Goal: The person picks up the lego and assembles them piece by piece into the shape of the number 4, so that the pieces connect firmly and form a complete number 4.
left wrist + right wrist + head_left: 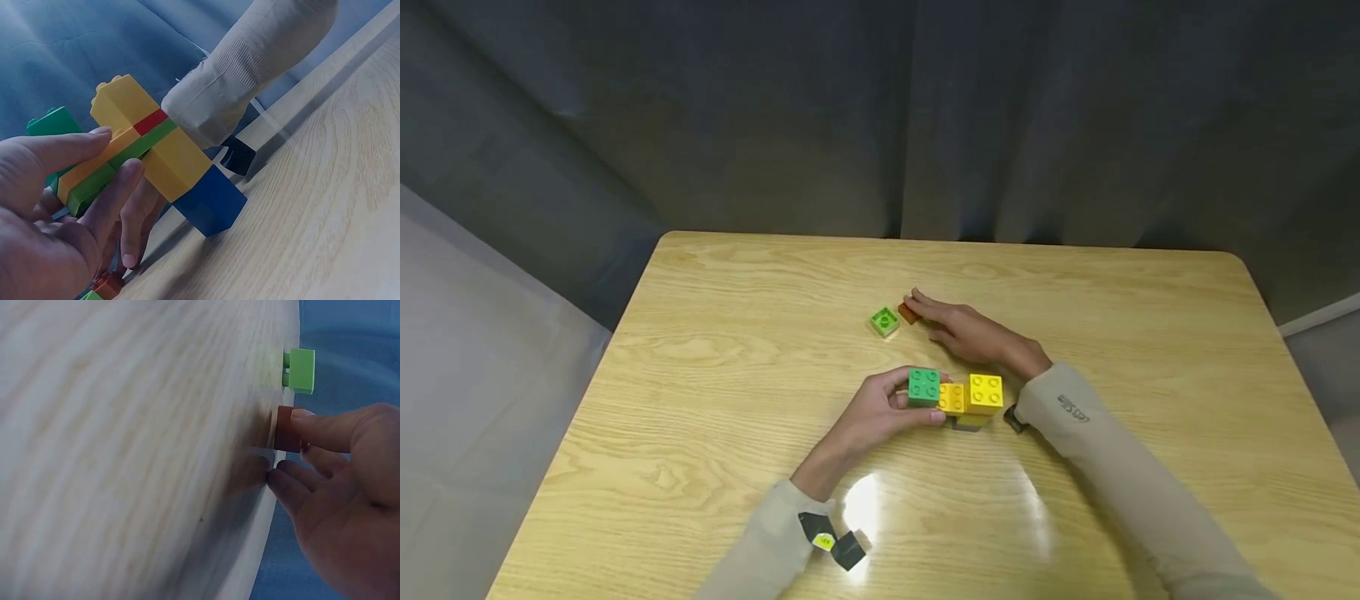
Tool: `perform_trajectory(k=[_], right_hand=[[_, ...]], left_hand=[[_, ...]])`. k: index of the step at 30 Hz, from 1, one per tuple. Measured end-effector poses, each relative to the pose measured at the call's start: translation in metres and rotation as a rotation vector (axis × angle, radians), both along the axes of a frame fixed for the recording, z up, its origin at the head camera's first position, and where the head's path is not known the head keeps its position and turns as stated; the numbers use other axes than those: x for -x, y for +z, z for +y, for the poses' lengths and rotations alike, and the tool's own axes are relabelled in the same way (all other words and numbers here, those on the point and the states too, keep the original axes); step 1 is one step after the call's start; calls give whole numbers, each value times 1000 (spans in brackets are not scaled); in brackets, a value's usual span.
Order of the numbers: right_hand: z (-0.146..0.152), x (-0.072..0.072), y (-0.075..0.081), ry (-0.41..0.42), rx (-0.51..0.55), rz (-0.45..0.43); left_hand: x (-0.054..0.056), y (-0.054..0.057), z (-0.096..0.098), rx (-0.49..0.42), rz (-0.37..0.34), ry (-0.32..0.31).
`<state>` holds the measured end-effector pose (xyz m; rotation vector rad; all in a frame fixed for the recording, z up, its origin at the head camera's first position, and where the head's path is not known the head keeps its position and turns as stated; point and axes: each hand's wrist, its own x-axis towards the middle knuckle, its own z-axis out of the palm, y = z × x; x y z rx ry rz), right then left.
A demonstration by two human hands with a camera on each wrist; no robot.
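Observation:
My left hand (876, 408) grips one side arm of a building-brick model (159, 140), thumb above and fingers below. Blue, yellow, light green and red bricks stack up its column; orange and dark green bricks form the side arm. Seen from above, its dark green brick (923, 387) and yellow top brick (986, 392) show their studs. Beyond it, my right hand (970, 329) pinches a small reddish-brown brick (287, 428) on the table between thumb and finger. Beside that lies a light green brick (884, 322), studs down and hollow underside up.
The wooden table (715, 367) has rounded far corners and reflects light near its front. Dark curtains (775, 125) hang behind its far edge. Black wrist devices sit on both sleeves, the left one (831, 540) facing up.

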<state>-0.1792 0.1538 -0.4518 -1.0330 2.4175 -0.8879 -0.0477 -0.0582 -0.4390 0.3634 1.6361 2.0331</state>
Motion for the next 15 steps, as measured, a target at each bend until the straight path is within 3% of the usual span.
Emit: perform_trajectory(k=[15], right_hand=[[-4,-1,5,-131,-75,122]], left_hand=[[2,1,0,19,-8,-1]])
